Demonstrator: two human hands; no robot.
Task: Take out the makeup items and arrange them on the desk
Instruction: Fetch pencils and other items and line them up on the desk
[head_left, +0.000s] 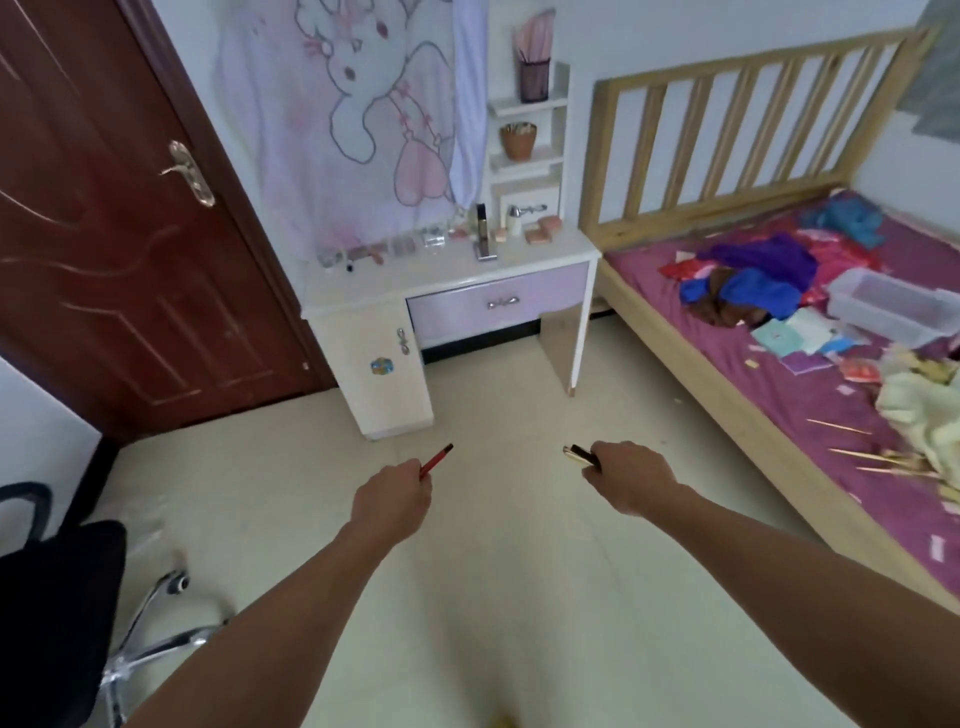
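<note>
Makeup items (395, 248) sit in a loose row along the back of the table (415, 283), up in the centre of the frame, and two more are in the air. The left hand (392, 499) curls round a thin red pencil (436, 461), its tip pointing up toward the table. The right hand (631, 478) grips a short black tube (582, 455) with a gold end. Both hands hang over the floor (493, 571) in the middle of the frame, well apart from the table.

By my reading this is the carry step: two pieces in transit, neither yet placed. The next move calls for closing the gap to the table, then picking a spot. Room looks likeliest along the front strip, since the back row is crowded with small palettes and bottles. Each piece wants setting down without nudging a neighbour. The pencil looks round and may roll, so laying it flat and away from the edge seems wise. The bed (727, 364) at right and a black chair (52, 597) at lower left flank the way in.
</note>
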